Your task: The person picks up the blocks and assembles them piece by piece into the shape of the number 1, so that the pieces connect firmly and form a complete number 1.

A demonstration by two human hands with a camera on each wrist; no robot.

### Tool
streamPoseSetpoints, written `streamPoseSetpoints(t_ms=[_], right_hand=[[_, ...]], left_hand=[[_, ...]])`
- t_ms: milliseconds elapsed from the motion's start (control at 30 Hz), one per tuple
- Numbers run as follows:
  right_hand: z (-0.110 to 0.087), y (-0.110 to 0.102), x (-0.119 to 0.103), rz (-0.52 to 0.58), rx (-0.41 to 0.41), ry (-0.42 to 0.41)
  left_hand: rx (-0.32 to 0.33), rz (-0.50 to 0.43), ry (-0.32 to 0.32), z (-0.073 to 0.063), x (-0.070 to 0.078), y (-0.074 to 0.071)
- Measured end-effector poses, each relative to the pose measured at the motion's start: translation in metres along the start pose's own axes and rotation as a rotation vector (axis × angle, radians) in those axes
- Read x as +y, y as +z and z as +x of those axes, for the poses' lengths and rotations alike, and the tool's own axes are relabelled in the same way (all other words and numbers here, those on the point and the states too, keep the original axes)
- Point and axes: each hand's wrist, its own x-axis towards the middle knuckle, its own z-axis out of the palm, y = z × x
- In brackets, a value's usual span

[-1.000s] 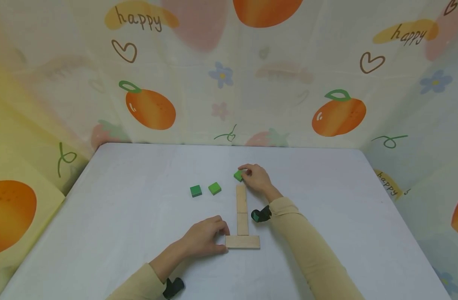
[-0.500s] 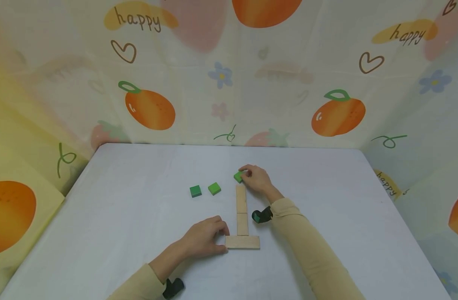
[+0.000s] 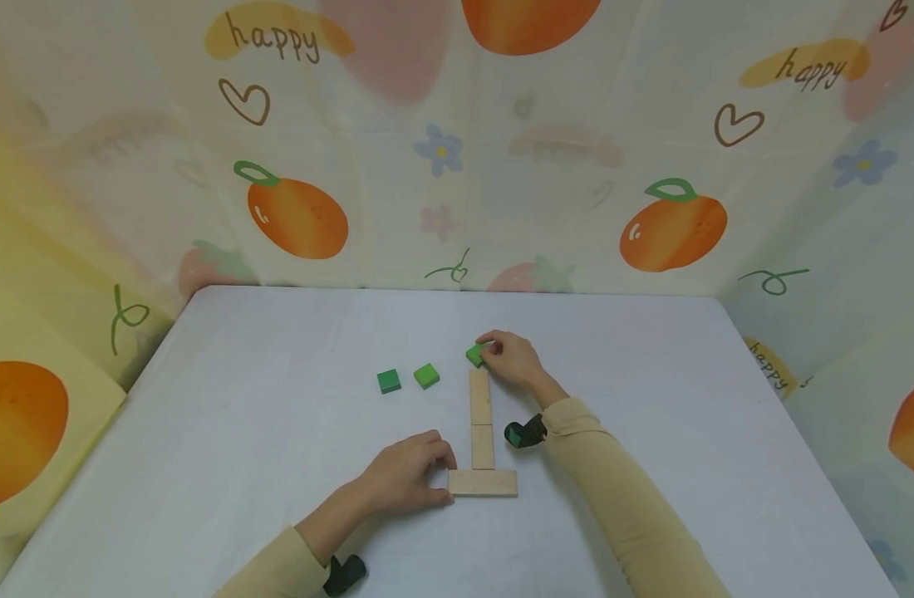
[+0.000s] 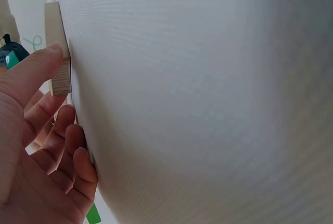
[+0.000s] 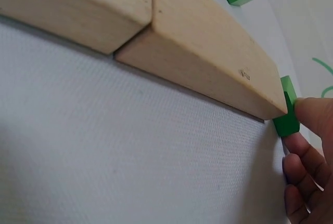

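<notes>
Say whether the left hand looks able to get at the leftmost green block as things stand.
Probably yes: the left hand would first have to let go of the crosswise wooden block, but only white cloth shows between the hand and the leftmost green block.

The right hand (image 3: pixel 513 359) partly hides a small, glossy, bright green block (image 3: pixel 473 355); the right-wrist view crops that hand. We cannot read the tiny dark mark (image 5: pixel 244 74) on a pale oblong wooden block (image 5: pixel 213 47).

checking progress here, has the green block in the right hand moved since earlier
Yes, slightly: the held green block has moved toward the far wooden plank in the head view.
</notes>
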Motion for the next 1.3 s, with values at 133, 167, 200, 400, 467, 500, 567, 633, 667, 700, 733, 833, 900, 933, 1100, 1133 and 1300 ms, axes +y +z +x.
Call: streamPoseSetpoints(t_ms=[133, 167, 200, 400, 467, 500, 567, 633, 667, 700, 733, 833, 900, 933, 1100, 1133, 1300], right_hand=[[-0.0003, 0.0002, 0.0004, 0.000, -0.001, -0.001], [-0.0005, 0.0003, 0.0004, 0.002, -0.001, -0.003], [-0.0005, 0.0003, 0.0004, 0.005, -0.001, -0.005], [-0.0001, 0.0000, 0.0009, 0.021, -0.001, -0.017], [-0.0001, 0.0002, 0.0017, 0.017, -0.005, -0.013], [0.0000, 0.0004, 0.0020, 0.015, -0.007, -0.009], [0.0001, 0.0010, 0.0024, 0.011, -0.011, -0.001], [0.0002, 0.0017, 0.0030, 0.007, -0.013, 0.002], [0.0002, 0.0018, 0.0030, 0.008, -0.012, 0.003], [0.0001, 0.0018, 0.0029, 0.009, -0.012, 0.001], [0.0000, 0.0018, 0.0030, 0.008, -0.011, -0.001], [-0.0007, 0.0015, 0.0030, 0.010, -0.012, -0.006], [-0.0014, 0.0011, 0.0029, 0.010, -0.015, -0.014], [-0.0015, 0.0011, 0.0030, 0.009, -0.015, -0.016], [-0.0019, 0.0019, 0.0047, 0.009, -0.015, -0.029], [-0.0020, 0.0021, 0.0050, 0.008, -0.013, -0.031], [-0.0030, 0.0016, 0.0042, 0.008, -0.007, -0.043]], left_hand=[[-0.001, 0.002, 0.001, -0.0003, 0.0002, -0.0002], [0.000, 0.002, 0.002, -0.0005, 0.0003, -0.0001], [0.001, 0.003, 0.002, -0.0008, 0.0005, -0.0003], [0.009, 0.000, 0.001, -0.0009, 0.0006, -0.0009], [0.005, -0.003, 0.001, -0.0006, 0.0004, -0.0008], [0.003, -0.004, 0.001, -0.0004, 0.0001, -0.0005], [-0.001, -0.003, 0.001, -0.0002, 0.0001, -0.0003], [-0.004, -0.003, 0.000, -0.0002, 0.0000, -0.0001], [-0.004, -0.002, -0.001, -0.0002, 0.0000, -0.0001], [-0.005, -0.002, -0.002, -0.0001, -0.0002, 0.0001], [-0.006, -0.003, -0.003, -0.0001, -0.0001, 0.0000], [-0.010, -0.006, -0.006, 0.0001, -0.0003, 0.0001], [-0.012, -0.008, -0.006, 0.0002, -0.0001, -0.0001], [-0.013, -0.008, -0.007, 0.0001, 0.0002, -0.0003], [-0.011, -0.010, -0.005, 0.0001, 0.0013, -0.0011], [-0.011, -0.010, -0.004, 0.0001, 0.0014, -0.0011], [-0.008, -0.011, 0.000, 0.0000, 0.0008, -0.0005]])
